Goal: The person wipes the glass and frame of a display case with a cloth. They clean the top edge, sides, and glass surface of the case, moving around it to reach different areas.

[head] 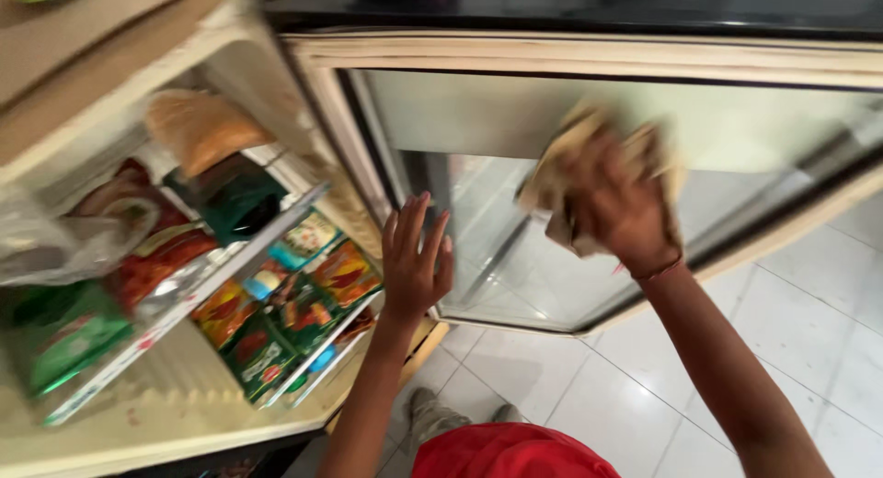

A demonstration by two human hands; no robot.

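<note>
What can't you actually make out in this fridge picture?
- Head view: cloth in the right hand is motion-blurred; its weave is unclear.
- Packets behind the shelf rail: partly hidden.
- Left hand: palm faces away.
- Fridge top is cut off by the frame edge.

Your right hand (618, 207) pressed a crumpled beige cloth (589, 170) against the inner glass panel (497, 257) of the open fridge door (598, 59). The cloth was bunched and blurred, partly covered by your fingers. Your left hand (416, 262) lay flat, fingers spread, on the panel's lower left edge.
</note>
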